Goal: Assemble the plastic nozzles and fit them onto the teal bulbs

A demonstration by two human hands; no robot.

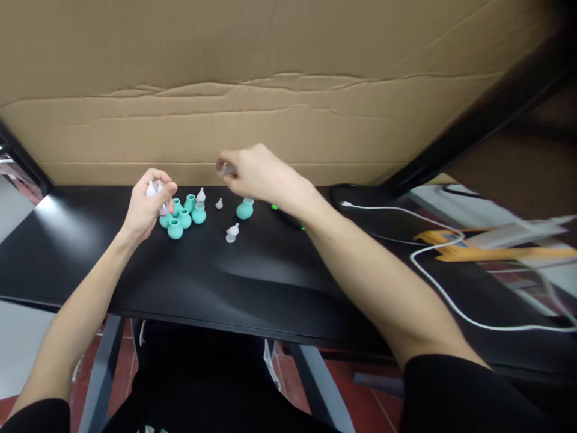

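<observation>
My left hand [148, 201] is closed around a couple of small clear plastic tips, just left of a cluster of several teal rubber bulbs [183, 218] on the black table [252, 270]. My right hand [252, 173] hovers above the table, fingers pinched on a small clear piece [225, 171] that is blurred. Below it lies a single teal bulb [244, 208]. Two loose clear tips rest on the table, one [219, 204] near the cluster and one [232, 232] closer to me. One bulb in the cluster has a clear tip [201, 195] standing on it.
A cardboard sheet [288, 90] stands behind the table. A green-tipped pen [288, 218] lies right of the single bulb. A white cable [433, 276] snakes across the table's right side near an orange object [455, 249] and a black post [478, 114].
</observation>
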